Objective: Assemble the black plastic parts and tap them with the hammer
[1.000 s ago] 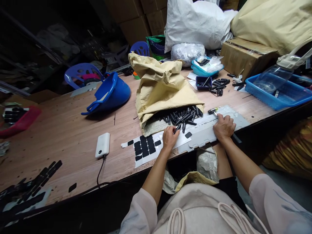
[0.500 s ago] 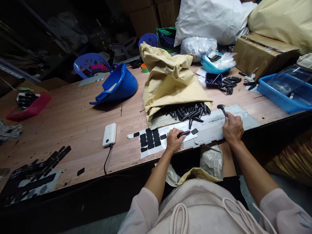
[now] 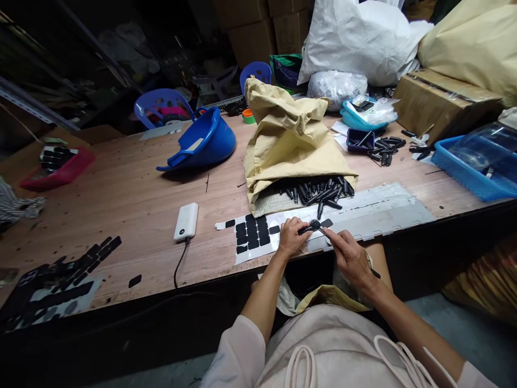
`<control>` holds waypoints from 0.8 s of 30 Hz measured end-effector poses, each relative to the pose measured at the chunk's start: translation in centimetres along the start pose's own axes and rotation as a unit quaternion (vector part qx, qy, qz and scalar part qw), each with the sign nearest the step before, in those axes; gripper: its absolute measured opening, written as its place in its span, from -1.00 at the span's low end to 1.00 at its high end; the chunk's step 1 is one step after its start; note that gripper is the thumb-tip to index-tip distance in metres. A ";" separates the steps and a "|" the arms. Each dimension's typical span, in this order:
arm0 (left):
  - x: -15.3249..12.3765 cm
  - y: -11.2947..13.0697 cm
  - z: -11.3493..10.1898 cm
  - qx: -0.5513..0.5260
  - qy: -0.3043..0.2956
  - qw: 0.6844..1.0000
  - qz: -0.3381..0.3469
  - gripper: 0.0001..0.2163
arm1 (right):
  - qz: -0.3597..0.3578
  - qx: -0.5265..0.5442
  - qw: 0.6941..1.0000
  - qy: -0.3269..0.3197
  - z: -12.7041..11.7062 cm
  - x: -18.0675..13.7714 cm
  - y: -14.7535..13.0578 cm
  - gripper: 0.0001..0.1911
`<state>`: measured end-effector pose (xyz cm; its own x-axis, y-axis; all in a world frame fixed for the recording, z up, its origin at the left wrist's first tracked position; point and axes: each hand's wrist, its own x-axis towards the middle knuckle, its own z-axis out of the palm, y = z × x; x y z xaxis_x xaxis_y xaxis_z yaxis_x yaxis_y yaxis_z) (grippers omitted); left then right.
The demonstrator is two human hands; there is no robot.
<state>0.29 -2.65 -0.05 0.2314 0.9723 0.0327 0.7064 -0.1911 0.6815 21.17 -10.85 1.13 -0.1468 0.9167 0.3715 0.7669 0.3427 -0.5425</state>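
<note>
My left hand (image 3: 291,237) is closed on a slim black tube-shaped piece (image 3: 305,229), holding it low over the white sheet at the table's front edge. In my right hand (image 3: 349,258) is a small hammer (image 3: 322,230) with a dark round head and a metal shaft; its handle end pokes out behind the palm. The head is at the tip of the black piece and partly hides it. Beside it lies a black rounded patch (image 3: 327,222). More black patches (image 3: 252,233) cover the sheet left of my left hand. Just beyond, black tubes (image 3: 319,193) spill from a tan sack (image 3: 288,140).
A grey-white board (image 3: 379,210) runs along the front edge to the right. A white power bank (image 3: 186,222) with a cable stands to the left, a blue scoop-like basin (image 3: 210,137) behind it. At the right are a blue tray (image 3: 464,172) and a cardboard box (image 3: 440,99).
My right hand has come left and toward me with the hammer, bringing its head to the black piece. My left hand stays in nearly the same place. The view has shifted slightly.
</note>
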 end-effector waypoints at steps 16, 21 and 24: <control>-0.1 -0.1 0.2 -0.005 0.011 1.000 0.002 -0.81 | 0.077 -0.028 0.996 -0.021 -0.6 -0.1 1.1 -0.51; -0.1 0.2 0.3 0.010 0.020 1.000 0.003 -0.80 | 0.159 -0.112 0.978 0.075 -3.8 3.3 4.4 -0.54; -0.2 0.4 0.3 0.022 0.026 0.999 0.010 -0.79 | 0.237 -0.212 0.943 0.095 -5.9 6.1 7.9 -0.55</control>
<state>0.73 -2.93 -0.05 0.2114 0.9738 0.0836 0.7316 -0.2144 0.6471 30.00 -3.71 3.52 0.3579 0.8798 0.3129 0.9056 -0.2453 -0.3460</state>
